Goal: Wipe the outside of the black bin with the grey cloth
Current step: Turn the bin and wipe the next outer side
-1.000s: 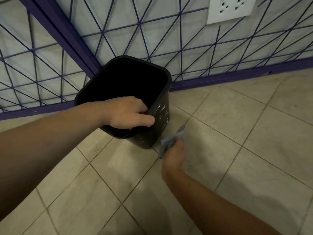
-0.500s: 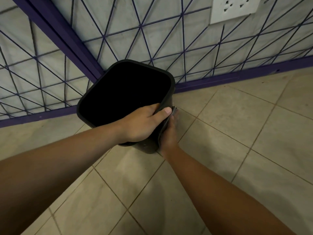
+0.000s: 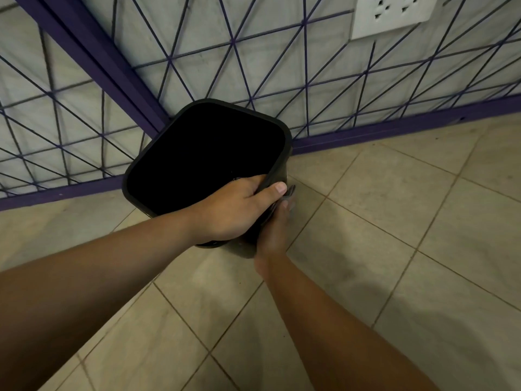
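The black bin stands on the tiled floor in a corner, tilted toward me, its dark opening facing up. My left hand grips its near right rim, fingers inside and thumb over the edge. My right hand presses against the bin's right outer wall just below the left thumb, holding the grey cloth. Only a small edge of the cloth shows above the fingers; the rest is hidden between the hand and the bin.
Tiled walls with purple lines and a purple skirting meet in a corner right behind the bin. A white socket plate sits on the wall at the upper right. Beige floor tiles spread to the right and toward me.
My right hand rose from the floor near the bin's base and now presses the cloth against the bin's right side. My left hand shifted its grip to the near right rim.
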